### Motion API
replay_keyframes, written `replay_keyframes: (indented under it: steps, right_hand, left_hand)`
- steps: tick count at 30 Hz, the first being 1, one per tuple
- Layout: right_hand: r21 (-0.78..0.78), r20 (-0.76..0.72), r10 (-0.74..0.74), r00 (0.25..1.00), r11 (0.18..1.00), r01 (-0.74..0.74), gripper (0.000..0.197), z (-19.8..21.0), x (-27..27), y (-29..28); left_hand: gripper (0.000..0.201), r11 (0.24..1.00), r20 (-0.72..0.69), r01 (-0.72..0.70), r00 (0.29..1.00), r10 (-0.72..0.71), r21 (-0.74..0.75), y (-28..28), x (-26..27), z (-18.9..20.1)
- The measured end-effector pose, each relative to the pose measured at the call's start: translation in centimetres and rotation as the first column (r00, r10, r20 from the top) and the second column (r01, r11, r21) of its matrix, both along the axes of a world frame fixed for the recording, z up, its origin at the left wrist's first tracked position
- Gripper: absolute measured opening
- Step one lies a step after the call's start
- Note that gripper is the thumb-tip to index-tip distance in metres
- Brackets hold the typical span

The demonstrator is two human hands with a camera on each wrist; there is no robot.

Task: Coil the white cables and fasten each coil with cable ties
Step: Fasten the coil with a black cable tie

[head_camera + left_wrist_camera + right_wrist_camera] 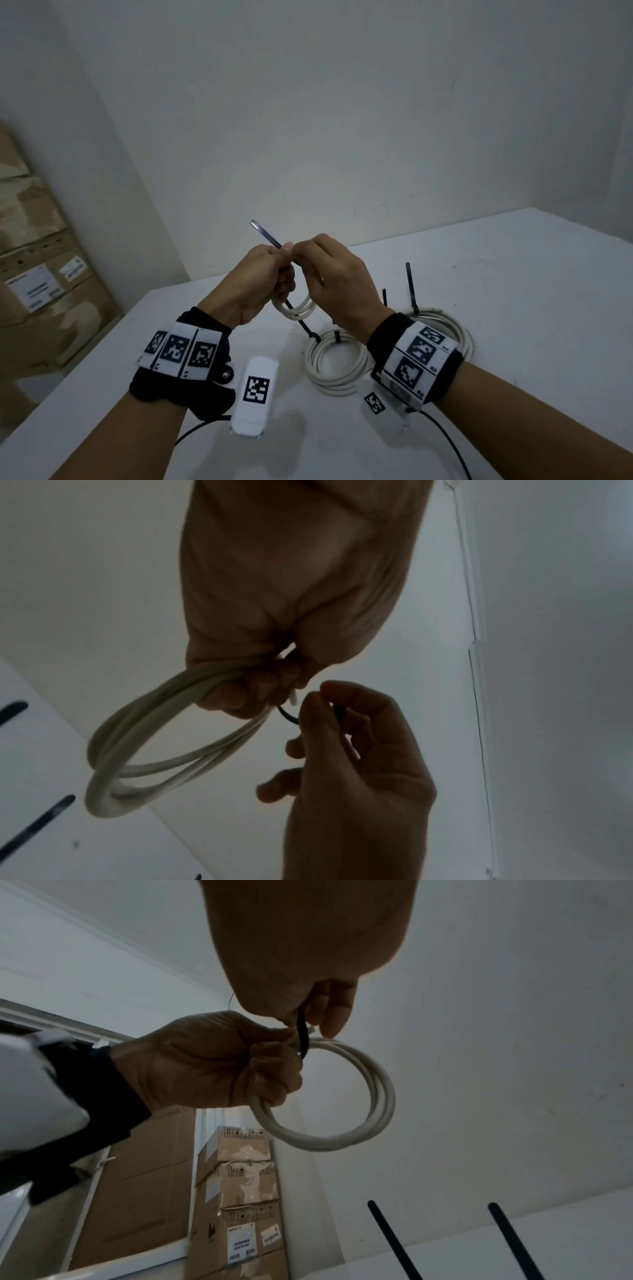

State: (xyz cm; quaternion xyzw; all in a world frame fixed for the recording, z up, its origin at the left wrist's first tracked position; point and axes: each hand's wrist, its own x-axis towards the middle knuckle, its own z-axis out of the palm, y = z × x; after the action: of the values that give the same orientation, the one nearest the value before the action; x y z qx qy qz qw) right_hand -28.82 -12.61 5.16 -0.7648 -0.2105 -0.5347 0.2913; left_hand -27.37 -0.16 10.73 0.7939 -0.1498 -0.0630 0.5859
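both hands raised: left hand [260,274] grips coil [295,308], right hand [332,277] pinches tie [265,235].

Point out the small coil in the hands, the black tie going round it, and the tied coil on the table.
small coil [380,1096]: right wrist view, loop's right side.
black tie [265,234]: head view, free tail.
tied coil [329,373]: head view, near strands.

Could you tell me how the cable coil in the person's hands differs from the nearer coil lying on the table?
The held coil is up off the table, gripped by the left hand, while the nearer tabled coil lies flat. The held coil is the smaller loop with fewer turns. Its black cable tie is pinched by the right hand; the tabled coil's ties are already fastened, tails sticking out. Both are white cable.
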Motion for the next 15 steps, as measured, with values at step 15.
replay_keyframes:
  steps: [15]
  right_hand:
    - [-0.065, -0.007, 0.2, 0.98, 0.978, -0.2, 0.026, -1.9, -0.8, -0.7]
  left_hand:
    - [0.022, 1.0, 0.09, 0.01, 0.996, -0.011, 0.005, -0.6, 0.9, -1.8]
